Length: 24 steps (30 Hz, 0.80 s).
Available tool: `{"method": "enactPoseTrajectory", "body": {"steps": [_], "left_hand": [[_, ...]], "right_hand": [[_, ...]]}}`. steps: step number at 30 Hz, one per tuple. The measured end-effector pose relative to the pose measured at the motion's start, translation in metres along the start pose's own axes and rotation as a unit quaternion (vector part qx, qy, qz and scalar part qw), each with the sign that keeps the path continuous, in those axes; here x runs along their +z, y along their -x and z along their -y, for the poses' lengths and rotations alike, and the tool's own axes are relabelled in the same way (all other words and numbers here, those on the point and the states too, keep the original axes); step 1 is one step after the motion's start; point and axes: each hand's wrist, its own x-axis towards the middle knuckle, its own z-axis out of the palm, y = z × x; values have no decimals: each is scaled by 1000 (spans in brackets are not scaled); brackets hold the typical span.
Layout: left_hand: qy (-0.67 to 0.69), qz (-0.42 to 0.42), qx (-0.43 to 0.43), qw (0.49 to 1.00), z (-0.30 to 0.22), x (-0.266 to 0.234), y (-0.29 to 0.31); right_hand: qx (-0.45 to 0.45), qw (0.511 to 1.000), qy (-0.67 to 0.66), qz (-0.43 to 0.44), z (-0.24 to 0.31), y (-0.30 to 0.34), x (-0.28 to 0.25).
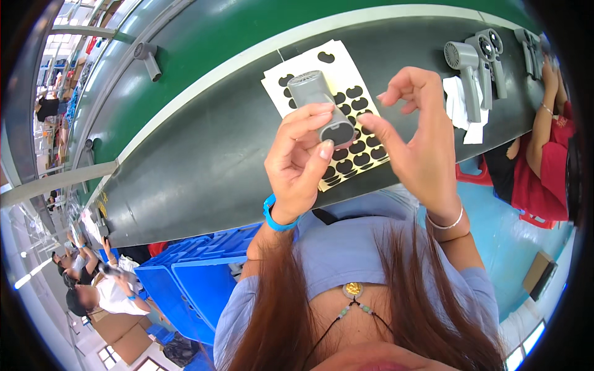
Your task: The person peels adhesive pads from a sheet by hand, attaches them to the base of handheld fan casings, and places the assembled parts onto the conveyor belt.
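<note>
My left hand grips a grey handheld fan by its body, with the round grille pointing away from me. The fan's end nearest me carries a black oval pad, facing up. To the right of it, my right hand hovers with thumb and fingers apart, and nothing shows between them. Under the fan, on the dark worktable, lies a pale yellow sheet bearing rows of black oval stickers with notched sides. My left hand and the fan cover part of the sheet.
Several grey fans stand on the table to the right, partly over white cloth or paper. Another fan lies on the green belt beyond the table rim. Blue crates sit at lower left. A person in red works at right.
</note>
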Motion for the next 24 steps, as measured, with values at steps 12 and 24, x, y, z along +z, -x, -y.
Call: {"method": "enactPoseTrajectory", "body": {"steps": [12, 24], "left_hand": [[-429, 40, 145, 891, 59, -85, -189], [-723, 89, 275, 627, 143, -62, -277]], "right_hand": [[30, 998, 51, 31, -76, -10, 11], [68, 996, 54, 32, -120, -7, 8]]}}
